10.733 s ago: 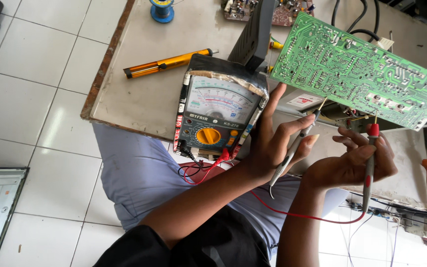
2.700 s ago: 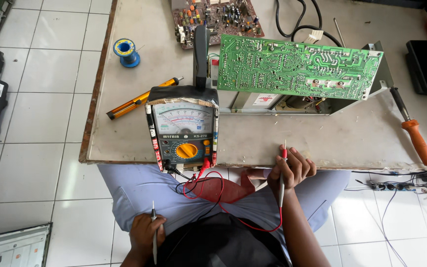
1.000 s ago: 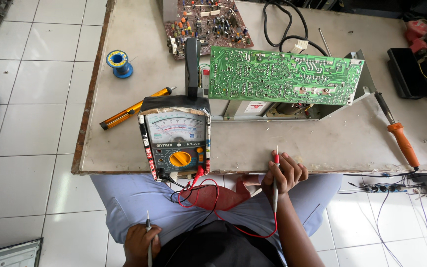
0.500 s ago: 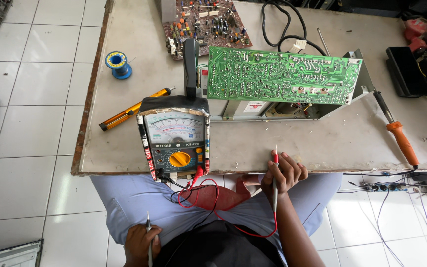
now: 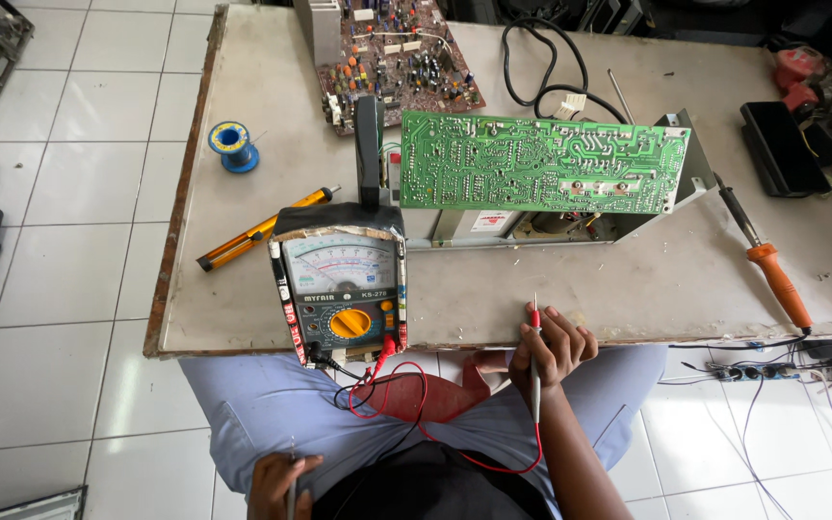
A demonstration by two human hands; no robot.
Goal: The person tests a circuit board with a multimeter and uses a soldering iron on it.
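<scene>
A grey, scuffed surface with a worn wooden edge is seen from above, and a black analogue meter with a pale dial face and an orange knob is propped at its near edge. Red and black leads are plugged into its base and are looped loosely over the lap below. A red probe is clamped in the fingers of the right hand, which is held at the surface's near edge with the metal tip pointed up over it. The left hand is lowered on the lap and is closed around a thin dark probe, most of which is cut off by the bottom of the picture. Behind the meter, a green circuit board is stood on edge against an open metal chassis, whose inside is largely hidden. Farther back, a brown board crowded with small parts is laid flat beside a coiled black cable. A blue spool of solder and a yellow tool are placed to the left; an orange-handled soldering iron is laid to the right, near a black box. A white tiled floor is seen around the surface.
</scene>
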